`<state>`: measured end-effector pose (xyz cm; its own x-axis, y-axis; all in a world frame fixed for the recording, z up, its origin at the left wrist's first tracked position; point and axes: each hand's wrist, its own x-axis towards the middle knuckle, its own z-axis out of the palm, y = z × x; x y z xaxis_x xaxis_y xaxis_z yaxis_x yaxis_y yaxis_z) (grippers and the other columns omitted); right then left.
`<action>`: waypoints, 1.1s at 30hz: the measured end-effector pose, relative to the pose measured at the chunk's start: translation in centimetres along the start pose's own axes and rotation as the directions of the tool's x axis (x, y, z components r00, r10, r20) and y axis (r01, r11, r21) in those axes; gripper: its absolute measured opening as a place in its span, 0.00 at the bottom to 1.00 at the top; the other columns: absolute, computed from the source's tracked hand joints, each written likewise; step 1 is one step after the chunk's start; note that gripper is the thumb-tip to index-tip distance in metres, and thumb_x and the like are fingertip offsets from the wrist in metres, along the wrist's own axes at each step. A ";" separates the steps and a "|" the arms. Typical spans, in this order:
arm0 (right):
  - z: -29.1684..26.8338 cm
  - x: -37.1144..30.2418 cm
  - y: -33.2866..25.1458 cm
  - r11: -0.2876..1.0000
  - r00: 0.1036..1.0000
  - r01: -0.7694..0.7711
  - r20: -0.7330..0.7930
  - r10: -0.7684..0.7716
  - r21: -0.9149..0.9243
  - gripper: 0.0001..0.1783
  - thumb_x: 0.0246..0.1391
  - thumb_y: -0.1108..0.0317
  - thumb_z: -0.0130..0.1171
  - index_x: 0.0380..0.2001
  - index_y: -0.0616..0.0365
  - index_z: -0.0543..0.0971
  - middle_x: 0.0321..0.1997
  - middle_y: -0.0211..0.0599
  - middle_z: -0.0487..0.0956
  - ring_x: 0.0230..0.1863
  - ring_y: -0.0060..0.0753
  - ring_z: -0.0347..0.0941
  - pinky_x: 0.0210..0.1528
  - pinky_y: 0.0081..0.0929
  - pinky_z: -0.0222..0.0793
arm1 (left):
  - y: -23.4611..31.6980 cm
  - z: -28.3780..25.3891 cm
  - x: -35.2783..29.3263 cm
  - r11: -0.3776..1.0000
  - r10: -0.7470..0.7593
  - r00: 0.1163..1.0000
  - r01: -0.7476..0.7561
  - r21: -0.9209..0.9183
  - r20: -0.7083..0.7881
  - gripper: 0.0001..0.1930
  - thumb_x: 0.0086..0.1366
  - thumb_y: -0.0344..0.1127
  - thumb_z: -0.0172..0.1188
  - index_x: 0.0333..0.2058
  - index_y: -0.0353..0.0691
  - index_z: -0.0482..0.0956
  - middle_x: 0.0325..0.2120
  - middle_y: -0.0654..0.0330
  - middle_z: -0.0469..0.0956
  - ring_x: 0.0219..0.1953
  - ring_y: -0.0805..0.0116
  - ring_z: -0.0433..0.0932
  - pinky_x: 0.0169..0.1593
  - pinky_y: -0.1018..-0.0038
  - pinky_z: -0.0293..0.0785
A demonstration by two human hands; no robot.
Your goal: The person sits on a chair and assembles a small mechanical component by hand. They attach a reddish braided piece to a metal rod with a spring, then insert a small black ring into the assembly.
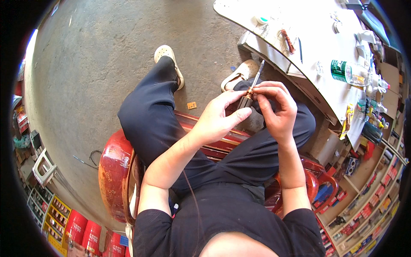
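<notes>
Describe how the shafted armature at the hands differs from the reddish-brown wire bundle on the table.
Place: the shafted armature is held in the left hand, with the right hand close against it; the wire bundle lies on the white tabletop.
Colour: the shafted armature pairs a dark body with a silvery shaft; the wire bundle is mostly reddish brown.
Both are long and narrow.

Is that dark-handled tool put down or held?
Held: the left hand and right hand have fingers on the tool, its metal shaft sticking out beyond them.
</notes>
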<state>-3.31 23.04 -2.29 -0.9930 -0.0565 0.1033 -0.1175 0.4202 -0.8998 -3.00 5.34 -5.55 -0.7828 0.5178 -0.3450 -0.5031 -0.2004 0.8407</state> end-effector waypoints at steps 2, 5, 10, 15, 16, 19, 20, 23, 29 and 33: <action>0.3 -0.6 0.3 0.975 0.991 -0.125 -0.023 0.131 0.182 0.08 0.51 0.83 0.58 0.35 0.65 0.79 0.39 0.38 0.77 0.40 0.26 0.77 0.42 0.20 0.74 | 0.1 0.0 0.0 0.998 -0.044 0.999 0.044 -0.042 0.013 0.23 0.64 0.32 0.60 0.56 0.32 0.69 0.38 0.66 0.70 0.33 0.82 0.69 0.33 0.84 0.67; 0.4 -0.7 0.3 0.975 0.992 -0.125 -0.010 0.129 0.183 0.08 0.51 0.84 0.58 0.37 0.67 0.78 0.41 0.37 0.76 0.42 0.24 0.76 0.44 0.19 0.74 | 0.4 0.0 -0.1 0.988 -0.096 0.995 0.097 -0.122 0.015 0.23 0.63 0.33 0.61 0.55 0.31 0.70 0.44 0.59 0.73 0.44 0.75 0.71 0.47 0.77 0.67; 0.5 -0.8 0.3 0.968 0.985 -0.162 -0.025 0.170 0.192 0.09 0.50 0.85 0.59 0.35 0.67 0.77 0.40 0.37 0.75 0.42 0.24 0.76 0.45 0.19 0.74 | -0.3 0.0 -0.1 0.999 0.040 0.999 -0.040 -0.023 -0.006 0.23 0.63 0.34 0.63 0.54 0.30 0.71 0.45 0.58 0.75 0.48 0.74 0.71 0.53 0.76 0.67; 0.5 -0.9 0.1 0.991 0.993 -0.113 -0.034 0.116 0.070 0.08 0.49 0.86 0.59 0.34 0.68 0.77 0.41 0.37 0.74 0.42 0.25 0.76 0.46 0.21 0.75 | 0.8 -0.1 -0.2 0.996 -0.072 0.997 0.073 -0.058 0.019 0.23 0.63 0.34 0.63 0.54 0.30 0.71 0.43 0.61 0.75 0.45 0.77 0.71 0.51 0.78 0.68; 0.5 -0.9 0.0 0.990 0.992 -0.118 -0.034 0.121 0.080 0.08 0.49 0.86 0.59 0.34 0.68 0.77 0.40 0.37 0.74 0.42 0.25 0.76 0.46 0.21 0.75 | 0.8 -0.1 -0.2 0.995 -0.063 0.998 0.064 -0.071 0.024 0.23 0.63 0.34 0.62 0.54 0.31 0.71 0.40 0.63 0.74 0.40 0.79 0.70 0.44 0.80 0.68; 0.6 -0.8 0.0 0.987 0.991 -0.127 -0.034 0.131 0.099 0.08 0.49 0.86 0.59 0.33 0.67 0.77 0.40 0.37 0.74 0.42 0.25 0.76 0.46 0.21 0.75 | 0.8 -0.1 -0.2 0.991 -0.069 0.997 0.072 -0.112 0.037 0.23 0.63 0.33 0.62 0.55 0.32 0.71 0.36 0.66 0.73 0.34 0.81 0.70 0.35 0.83 0.68; 0.6 -0.8 0.0 0.987 0.991 -0.127 -0.034 0.131 0.097 0.08 0.49 0.86 0.59 0.33 0.67 0.77 0.40 0.37 0.74 0.42 0.25 0.76 0.46 0.21 0.75 | 0.8 -0.2 -0.2 0.987 -0.094 0.995 0.099 -0.128 0.040 0.23 0.63 0.34 0.63 0.54 0.31 0.71 0.39 0.65 0.74 0.38 0.80 0.70 0.41 0.81 0.69; 0.5 -0.9 0.1 0.994 0.994 -0.099 -0.029 0.101 0.052 0.08 0.48 0.86 0.59 0.33 0.67 0.78 0.40 0.38 0.74 0.42 0.26 0.76 0.46 0.21 0.75 | 0.9 0.0 -0.3 0.985 -0.102 0.995 0.103 -0.138 0.020 0.24 0.62 0.34 0.64 0.54 0.30 0.71 0.39 0.65 0.75 0.42 0.79 0.71 0.47 0.79 0.69; 0.7 -0.8 -0.3 0.998 0.996 -0.024 -0.092 0.019 -0.058 0.09 0.43 0.83 0.64 0.31 0.63 0.80 0.36 0.38 0.79 0.36 0.28 0.79 0.38 0.22 0.76 | 1.3 0.0 -0.3 0.994 -0.062 0.998 0.064 -0.083 0.028 0.23 0.62 0.31 0.62 0.55 0.31 0.70 0.38 0.66 0.71 0.32 0.82 0.69 0.33 0.84 0.68; 0.6 -0.3 -0.3 0.968 0.991 0.123 -0.033 -0.133 -0.219 0.10 0.42 0.82 0.64 0.32 0.63 0.80 0.37 0.40 0.79 0.36 0.33 0.79 0.38 0.25 0.76 | 1.1 -0.2 -0.6 0.994 -0.049 0.999 0.049 -0.102 0.007 0.25 0.61 0.30 0.64 0.55 0.30 0.70 0.40 0.66 0.70 0.34 0.82 0.69 0.36 0.84 0.68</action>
<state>-2.92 22.38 -2.28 -0.9682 -0.0818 0.2363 -0.2374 0.5977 -0.7657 -3.15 4.69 -4.50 -0.7549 0.5325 -0.3828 -0.5758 -0.2588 0.7755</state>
